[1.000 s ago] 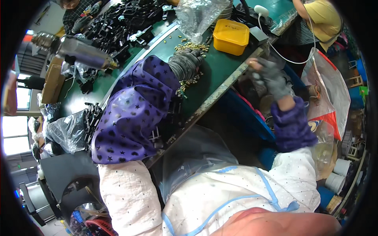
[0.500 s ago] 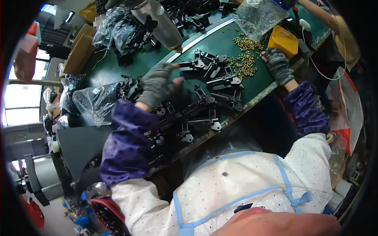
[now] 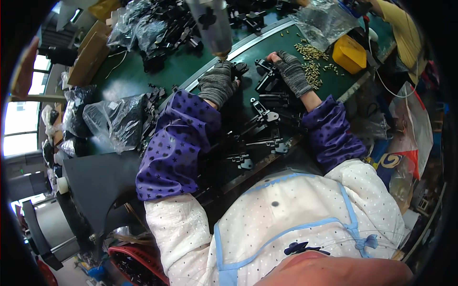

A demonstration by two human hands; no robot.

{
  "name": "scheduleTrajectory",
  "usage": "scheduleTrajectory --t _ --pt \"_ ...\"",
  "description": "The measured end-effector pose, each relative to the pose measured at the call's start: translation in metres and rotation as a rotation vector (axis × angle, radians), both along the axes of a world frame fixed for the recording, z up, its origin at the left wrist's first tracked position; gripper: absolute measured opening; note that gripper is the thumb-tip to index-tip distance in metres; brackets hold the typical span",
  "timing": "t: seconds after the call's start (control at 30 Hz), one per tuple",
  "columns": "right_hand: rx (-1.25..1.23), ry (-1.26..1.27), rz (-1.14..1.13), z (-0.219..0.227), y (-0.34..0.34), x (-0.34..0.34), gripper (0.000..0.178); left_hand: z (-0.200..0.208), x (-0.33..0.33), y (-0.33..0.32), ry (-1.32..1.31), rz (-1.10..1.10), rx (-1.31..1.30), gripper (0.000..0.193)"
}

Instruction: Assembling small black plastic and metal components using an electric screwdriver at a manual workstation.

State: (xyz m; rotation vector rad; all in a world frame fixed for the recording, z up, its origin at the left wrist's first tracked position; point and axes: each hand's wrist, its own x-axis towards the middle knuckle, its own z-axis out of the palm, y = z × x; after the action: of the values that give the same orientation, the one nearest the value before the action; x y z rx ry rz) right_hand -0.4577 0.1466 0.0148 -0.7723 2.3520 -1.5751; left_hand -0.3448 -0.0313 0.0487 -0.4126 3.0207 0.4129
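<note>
My left hand (image 3: 218, 85), in a grey fingerless glove, grips a black hinge-like bracket (image 3: 239, 69) at the metal strip. Right above that hand hangs a translucent cylindrical tool (image 3: 212, 28), its narrow tip close to my fingers. My right hand (image 3: 293, 72), gloved alike, has its fingertips pinched together over another black bracket (image 3: 267, 78); what they hold, if anything, is too small to make out. Several more black brackets with silvery rounded ends (image 3: 263, 113) lie between my forearms. Small brass screws (image 3: 312, 66) are heaped just right of my right hand.
A yellow container (image 3: 349, 54) stands beyond the screws, beside a clear plastic bag (image 3: 322, 21). More black parts (image 3: 179, 24) and bagged parts (image 3: 114, 121) lie at the far side and left. Another person's yellow sleeve (image 3: 400, 33) shows at the upper right.
My left hand has moved right and up, onto a bracket below the tool. My right hand has left the far side of the screws and come left over the brackets.
</note>
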Motion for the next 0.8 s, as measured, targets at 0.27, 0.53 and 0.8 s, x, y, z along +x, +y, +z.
scheduleTrajectory --t 0.27,0.53,0.8 --pt "-0.062 0.114 0.050 -0.012 -0.042 0.023 0.026 -0.021 0.017 -0.025 0.313 -0.076 0.071 0.041" --pt "0.072 -0.019 0.209 0.034 0.017 -0.002 0.019 0.019 0.077 -0.150 0.408 0.252 0.036 0.020" --pt "0.070 -0.089 0.409 0.048 0.018 -0.028 0.022 -0.044 0.070 -0.168 -0.086 0.456 -0.303 0.033"
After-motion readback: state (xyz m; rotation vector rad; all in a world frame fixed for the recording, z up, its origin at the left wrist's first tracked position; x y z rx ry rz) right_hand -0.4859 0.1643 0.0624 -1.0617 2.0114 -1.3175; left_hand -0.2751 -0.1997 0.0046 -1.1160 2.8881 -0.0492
